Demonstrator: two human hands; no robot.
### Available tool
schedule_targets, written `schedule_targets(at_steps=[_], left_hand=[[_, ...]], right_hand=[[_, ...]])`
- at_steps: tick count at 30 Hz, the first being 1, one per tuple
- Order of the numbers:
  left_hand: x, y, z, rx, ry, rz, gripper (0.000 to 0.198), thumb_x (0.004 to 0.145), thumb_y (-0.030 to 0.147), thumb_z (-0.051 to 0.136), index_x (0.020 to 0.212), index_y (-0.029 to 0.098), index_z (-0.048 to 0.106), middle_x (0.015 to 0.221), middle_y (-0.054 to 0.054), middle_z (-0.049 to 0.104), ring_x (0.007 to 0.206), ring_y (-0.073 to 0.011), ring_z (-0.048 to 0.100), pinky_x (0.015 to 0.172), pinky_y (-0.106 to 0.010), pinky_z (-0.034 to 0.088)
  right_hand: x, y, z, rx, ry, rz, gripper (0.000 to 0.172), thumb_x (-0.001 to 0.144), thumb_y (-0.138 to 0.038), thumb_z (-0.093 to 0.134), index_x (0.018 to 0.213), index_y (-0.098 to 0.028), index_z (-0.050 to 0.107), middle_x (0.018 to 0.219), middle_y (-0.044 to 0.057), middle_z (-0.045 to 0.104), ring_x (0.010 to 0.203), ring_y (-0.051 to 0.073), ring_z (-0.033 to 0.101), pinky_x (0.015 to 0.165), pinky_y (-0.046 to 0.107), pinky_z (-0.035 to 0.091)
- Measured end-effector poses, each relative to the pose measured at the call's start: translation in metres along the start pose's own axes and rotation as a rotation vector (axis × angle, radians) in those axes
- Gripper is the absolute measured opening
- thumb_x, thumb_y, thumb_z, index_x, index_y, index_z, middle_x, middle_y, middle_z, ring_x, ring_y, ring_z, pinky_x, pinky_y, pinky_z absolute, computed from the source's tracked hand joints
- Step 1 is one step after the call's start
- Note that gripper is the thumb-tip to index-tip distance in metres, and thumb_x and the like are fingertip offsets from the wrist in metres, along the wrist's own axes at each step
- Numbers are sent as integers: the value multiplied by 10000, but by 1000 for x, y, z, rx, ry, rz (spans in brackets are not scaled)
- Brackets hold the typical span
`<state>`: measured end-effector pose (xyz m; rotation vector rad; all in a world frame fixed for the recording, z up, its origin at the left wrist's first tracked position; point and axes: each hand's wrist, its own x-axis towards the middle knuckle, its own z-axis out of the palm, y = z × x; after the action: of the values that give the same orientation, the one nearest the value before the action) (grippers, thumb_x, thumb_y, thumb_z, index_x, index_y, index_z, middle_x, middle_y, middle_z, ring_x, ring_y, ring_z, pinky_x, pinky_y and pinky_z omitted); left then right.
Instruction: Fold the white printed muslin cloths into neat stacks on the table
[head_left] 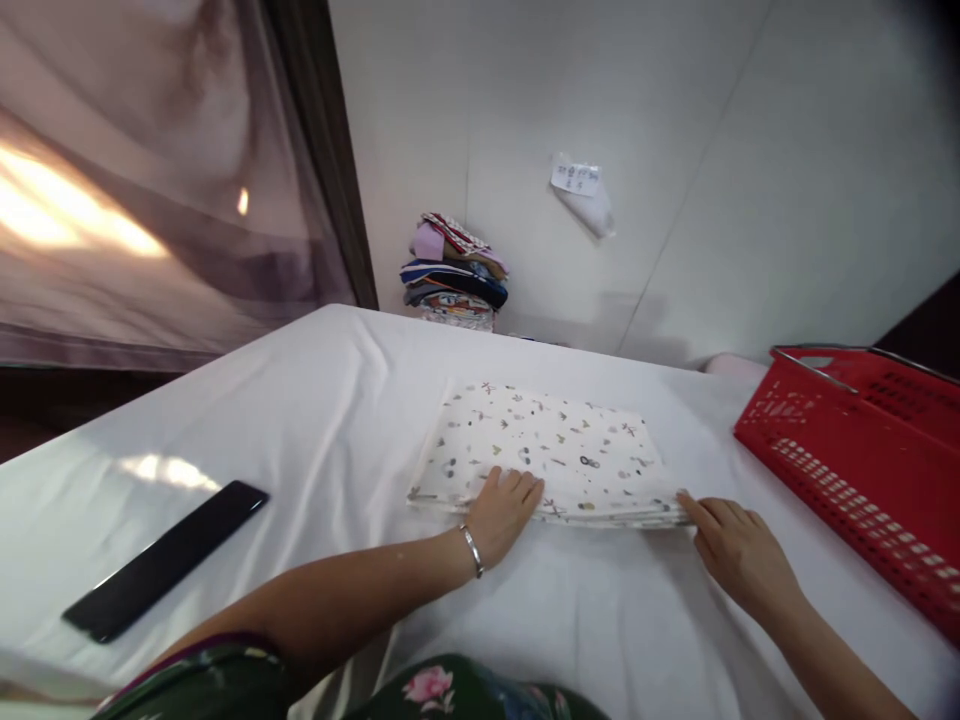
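A folded white cloth with a small scattered print [555, 440] lies flat on the white-covered bed or table. My left hand [504, 512], with a silver bangle at the wrist, rests on its near edge, fingers laid flat on the fabric. At the near right corner, my right hand [739, 550] pinches the layered edge of the cloth between its fingertips. Several fold layers show along the near side.
A long black flat object [169, 560] lies on the white sheet [315, 430] at left. At the right edge stands a red plastic basket [862, 450]. A stack of folded fabrics [454, 265] sits beyond the far edge, near a pale wall. A curtain [165, 180] hangs at left.
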<state>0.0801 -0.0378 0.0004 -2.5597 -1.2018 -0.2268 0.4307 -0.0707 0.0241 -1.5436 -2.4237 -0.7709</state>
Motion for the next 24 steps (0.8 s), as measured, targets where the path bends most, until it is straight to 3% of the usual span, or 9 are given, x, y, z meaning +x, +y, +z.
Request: schedule_targets(at_steps=[7, 12, 16, 20, 24], left_hand=[[-1, -19, -3, -5, 11, -90, 429, 847, 84, 357, 1257, 194, 419, 1048, -83, 556, 938, -205, 489, 856, -405, 348], [-27, -53, -15, 3, 54, -147, 472, 826, 31, 334, 1270, 171, 416, 1028, -78, 564, 953, -204, 488, 872, -386, 341], [-54, -78, -14, -8, 79, -193, 467, 806, 8, 342, 1231, 157, 466, 1039, -87, 578, 980, -202, 490, 864, -359, 357], [-70, -92, -7, -25, 126, -214, 454, 777, -15, 364, 1168, 154, 518, 1022, -90, 599, 968, -197, 506, 871, -361, 373], [-74, -98, -3, -75, 198, -142, 432, 743, -30, 369, 1086, 153, 557, 999, -85, 611, 943, -199, 523, 880, -382, 390]], right_hand=[[-5, 0, -1, -17, 46, 39, 276, 756, -125, 446, 992, -159, 584, 952, 96, 609, 845, 235, 555, 686, 355, 421], [-23, -13, 4, 54, -24, 10, 243, 742, -112, 464, 936, -195, 586, 906, 76, 615, 831, 223, 564, 697, 354, 432], [-35, -26, 16, 70, -46, 27, 244, 740, -108, 466, 928, -199, 594, 962, 85, 613, 889, 233, 558, 731, 370, 433], [-34, -36, 24, 71, -31, 12, 284, 713, -91, 465, 937, -192, 608, 1046, 99, 607, 979, 259, 536, 790, 396, 415], [-33, -34, 28, 92, -40, 2, 317, 746, -102, 450, 1023, -176, 584, 1023, 97, 622, 944, 248, 551, 790, 392, 400]])
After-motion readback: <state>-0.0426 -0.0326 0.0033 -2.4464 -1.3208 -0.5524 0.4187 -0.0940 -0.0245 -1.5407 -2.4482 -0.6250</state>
